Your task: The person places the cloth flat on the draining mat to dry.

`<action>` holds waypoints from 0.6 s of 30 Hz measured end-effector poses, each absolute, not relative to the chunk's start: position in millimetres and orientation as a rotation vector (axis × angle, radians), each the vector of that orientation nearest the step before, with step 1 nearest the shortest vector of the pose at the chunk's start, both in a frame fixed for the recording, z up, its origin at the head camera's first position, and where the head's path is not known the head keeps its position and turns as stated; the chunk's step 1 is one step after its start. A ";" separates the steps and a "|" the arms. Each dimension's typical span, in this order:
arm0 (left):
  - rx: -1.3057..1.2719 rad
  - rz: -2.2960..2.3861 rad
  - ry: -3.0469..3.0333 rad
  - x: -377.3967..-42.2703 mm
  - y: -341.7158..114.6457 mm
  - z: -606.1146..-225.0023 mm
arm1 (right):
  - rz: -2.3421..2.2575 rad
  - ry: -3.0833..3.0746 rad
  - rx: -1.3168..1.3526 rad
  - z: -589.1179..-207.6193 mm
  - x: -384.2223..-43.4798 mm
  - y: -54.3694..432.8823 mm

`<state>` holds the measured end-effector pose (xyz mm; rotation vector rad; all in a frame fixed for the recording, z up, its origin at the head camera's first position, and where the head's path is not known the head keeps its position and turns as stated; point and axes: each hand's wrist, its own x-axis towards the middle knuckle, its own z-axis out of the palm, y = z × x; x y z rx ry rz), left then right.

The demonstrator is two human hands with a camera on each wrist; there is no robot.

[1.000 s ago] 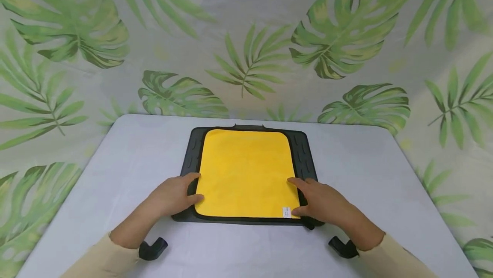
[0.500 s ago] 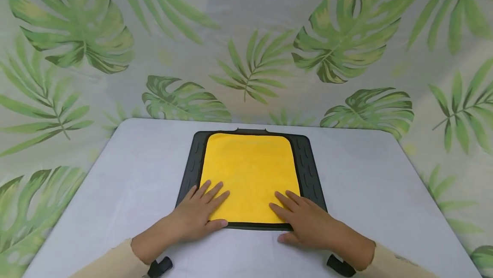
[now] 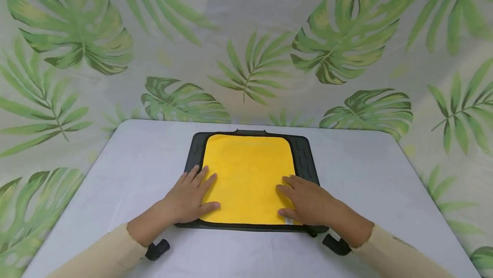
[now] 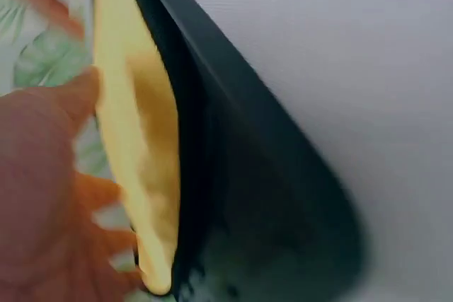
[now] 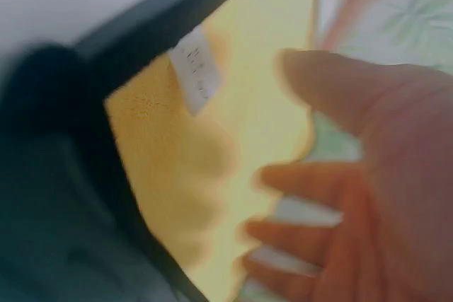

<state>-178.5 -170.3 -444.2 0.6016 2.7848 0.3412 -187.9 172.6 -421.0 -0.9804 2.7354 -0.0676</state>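
Note:
A yellow cloth (image 3: 248,175) with rounded corners lies flat on a black tray-like board (image 3: 306,156) with grooved sides. My left hand (image 3: 188,201) is spread over the cloth's left edge, fingers apart and thumb pointing inward. Over the opposite edge is my right hand (image 3: 313,203), its fingers extended and slightly bent. In the right wrist view the fingers cast shadows on the cloth, near a white label (image 5: 195,68) at its near corner. Neither hand grips anything. The left wrist view shows the board's dark rim (image 4: 233,97) beside the cloth.
The board lies on a white table (image 3: 358,162), in front of a leaf-patterned backdrop (image 3: 254,34). A black strap end (image 3: 310,231) sticks out at the board's near right corner. Black wrist-worn pieces (image 3: 157,250) hang below both forearms.
Both hands went from the side edges to the cloth's near edge with fingers spread, then moved forward and outward to the sides again. The cloth and board stay in place.

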 end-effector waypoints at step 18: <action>0.945 0.104 2.627 -280.4 -109.8 -453.4 | -0.012 2.524 -1.044 -450.2 -291.4 127.1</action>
